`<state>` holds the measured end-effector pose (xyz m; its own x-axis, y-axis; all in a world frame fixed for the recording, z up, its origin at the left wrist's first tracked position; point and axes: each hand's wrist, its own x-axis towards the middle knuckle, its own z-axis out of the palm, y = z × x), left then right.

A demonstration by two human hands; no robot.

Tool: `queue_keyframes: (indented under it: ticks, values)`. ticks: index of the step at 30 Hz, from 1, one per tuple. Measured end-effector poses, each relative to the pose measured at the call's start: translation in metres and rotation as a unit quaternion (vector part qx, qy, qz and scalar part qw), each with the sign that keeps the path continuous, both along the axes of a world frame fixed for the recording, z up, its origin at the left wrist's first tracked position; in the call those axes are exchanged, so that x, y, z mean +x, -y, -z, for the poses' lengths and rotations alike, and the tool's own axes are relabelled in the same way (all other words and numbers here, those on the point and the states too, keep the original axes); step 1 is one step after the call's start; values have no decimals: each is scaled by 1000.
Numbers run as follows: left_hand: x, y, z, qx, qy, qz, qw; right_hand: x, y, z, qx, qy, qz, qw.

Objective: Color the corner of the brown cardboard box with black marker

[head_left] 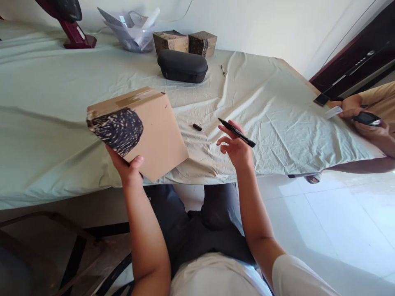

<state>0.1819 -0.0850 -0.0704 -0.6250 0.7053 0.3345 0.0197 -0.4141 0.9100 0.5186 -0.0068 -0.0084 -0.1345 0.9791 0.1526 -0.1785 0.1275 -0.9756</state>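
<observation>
My left hand (128, 168) grips a brown cardboard box (160, 135) by its lower left edge, thumb on the front face. The box is tilted, and a dense black scribbled patch (123, 127) covers its left corner. Tape runs along the top side. My right hand (236, 144) holds a black marker (237, 132) uncapped, its tip pointing up and left, to the right of the box and apart from it. Between box and right hand, a small black marker cap (197, 127) lies on the cloth.
A black hard case (182, 66) sits behind the box, with two small scribbled cardboard boxes (202, 44), a clear plastic basket (135, 35) and a dark red stand (77, 37) along the wall. A pen (222, 70) lies nearby. At right, another person's hands (370, 123) hold a dark object.
</observation>
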Motion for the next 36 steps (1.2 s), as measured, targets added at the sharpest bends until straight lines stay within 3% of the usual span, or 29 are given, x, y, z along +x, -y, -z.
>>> queue_keyframes:
  ticks: [4,9,12,14,16,19,21,23,26,36]
  values:
    - [1,-1,6,42,3,-24,999,10,-16,21,-30,41,-70,996]
    - [2,-2,10,31,22,-1,999,28,-38,29,-112,68,-154,979]
    - [1,-1,12,36,44,12,998,32,-52,31,-122,63,-97,986]
    - [0,-1,13,51,53,19,997,26,-58,34,-84,136,-39,986]
    - [-1,-1,14,62,52,22,996,16,-60,37,-15,268,11,963]
    - [-1,-1,16,60,47,23,997,2,-57,39,79,462,53,882]
    - [-2,-1,16,52,47,18,997,-6,-53,39,104,544,56,831]
    - [-1,0,16,42,47,14,998,-13,-52,39,104,589,48,800]
    - [-1,1,15,23,38,10,999,-22,-55,40,98,613,33,783]
    - [3,2,10,-15,45,8,999,-58,-85,46,85,618,22,781]
